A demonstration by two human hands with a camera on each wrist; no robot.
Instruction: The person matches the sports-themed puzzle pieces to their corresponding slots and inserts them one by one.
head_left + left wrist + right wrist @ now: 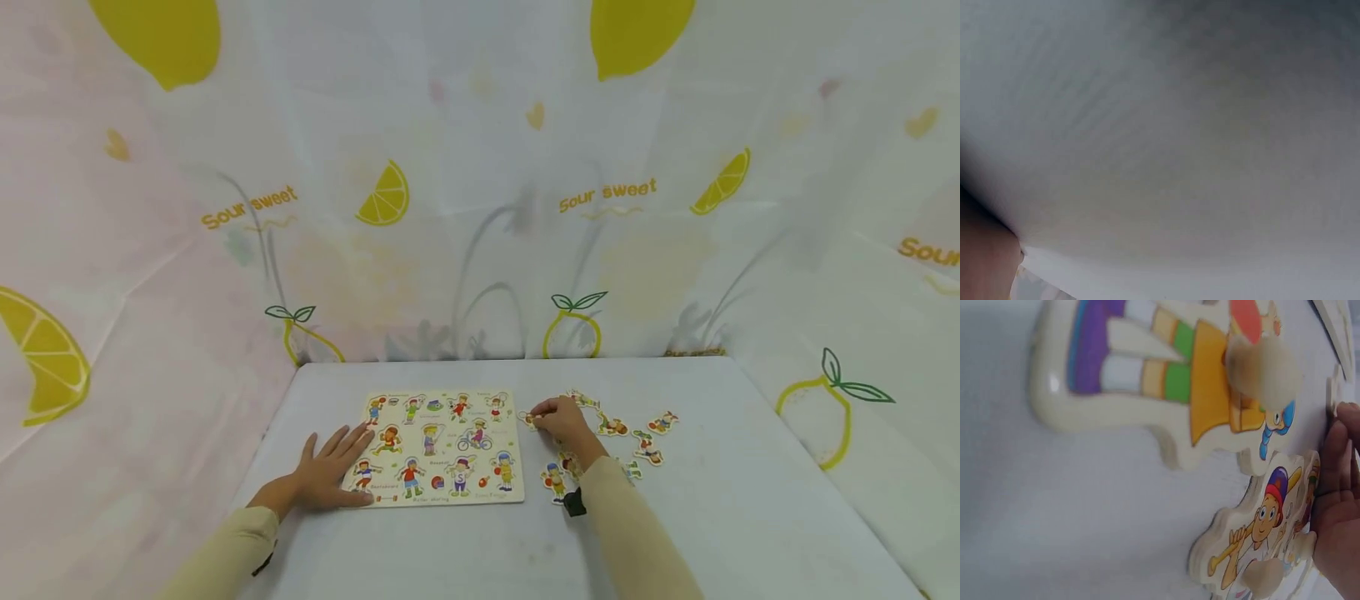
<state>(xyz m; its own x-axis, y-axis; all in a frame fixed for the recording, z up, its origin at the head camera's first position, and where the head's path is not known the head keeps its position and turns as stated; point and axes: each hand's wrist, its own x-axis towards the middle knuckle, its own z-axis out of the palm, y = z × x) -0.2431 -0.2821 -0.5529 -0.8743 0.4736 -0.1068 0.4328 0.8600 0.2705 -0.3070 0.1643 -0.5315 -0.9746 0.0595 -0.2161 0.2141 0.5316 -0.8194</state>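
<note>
A wooden puzzle board (480,492) printed with sports figures lies flat on the white table. My left hand (330,473) rests with spread fingers on its left edge; the left wrist view catches only a bit of skin (988,265) at the lower left. To the right of the board, my right hand (564,423) pinches a small wooden puzzle piece (527,420) close to the tabletop. Under the right wrist, in the right wrist view, lie a knobbed piece with a figure in yellow (1210,387) and a baseball-player piece (1266,522). My right hand (1338,531) partly hides the pinched piece.
More loose puzzle pieces lie around and right of my right hand, among them a blue-capped figure (554,482), a lying figure (612,426) and one farther right (663,422). A lemon-printed cloth (465,250) hangs behind and beside the white table (750,500).
</note>
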